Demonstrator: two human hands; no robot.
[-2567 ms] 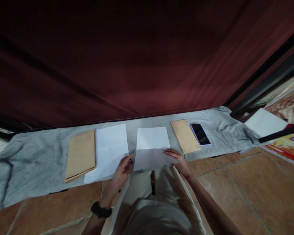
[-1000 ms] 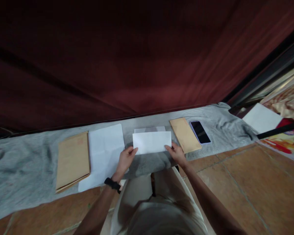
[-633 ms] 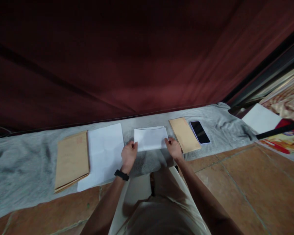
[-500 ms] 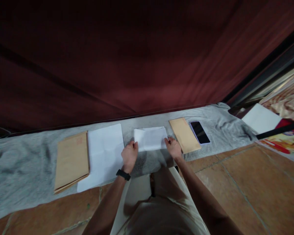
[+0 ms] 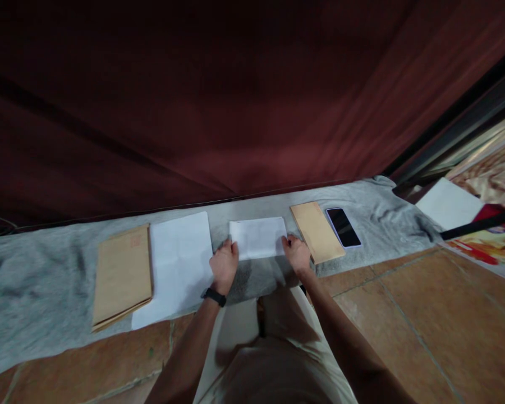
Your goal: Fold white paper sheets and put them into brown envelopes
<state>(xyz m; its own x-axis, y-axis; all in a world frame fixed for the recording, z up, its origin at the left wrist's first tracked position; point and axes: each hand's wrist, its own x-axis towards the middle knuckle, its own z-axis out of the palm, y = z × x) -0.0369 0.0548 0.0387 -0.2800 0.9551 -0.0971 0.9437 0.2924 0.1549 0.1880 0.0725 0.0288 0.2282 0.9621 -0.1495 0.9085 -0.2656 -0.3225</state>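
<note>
Nearest to the person, both fists are curled in at the near edge of the work: the left hand point(image 5: 224, 262), with a dark band point(image 5: 214, 297) at its wrist, and the right hand point(image 5: 297, 254). Each seems closed on a near corner of the folded white sheet point(image 5: 258, 238), thumb uppermost, though from here, in this dim light, I can't be sure how much paper is tucked under the fingers. The sheet lies flat between the two grips and runs out just beyond them, its far edge well clear of the knuckles. I'd call this the folding step, the halves being brought together; the next move, to my eye, calls for squaring the far edges and pressing the crease down along the near side. Just outside the left grip are larger white papers point(image 5: 180, 264), with stacked brown envelopes point(image 5: 123, 275) further out on that side; just outside the right grip rests a single brown envelope point(image 5: 318, 231), then a phone point(image 5: 344, 227). Past everything, beyond the grey cloth point(image 5: 252, 209), hangs a dark red curtain point(image 5: 252, 129)
</note>
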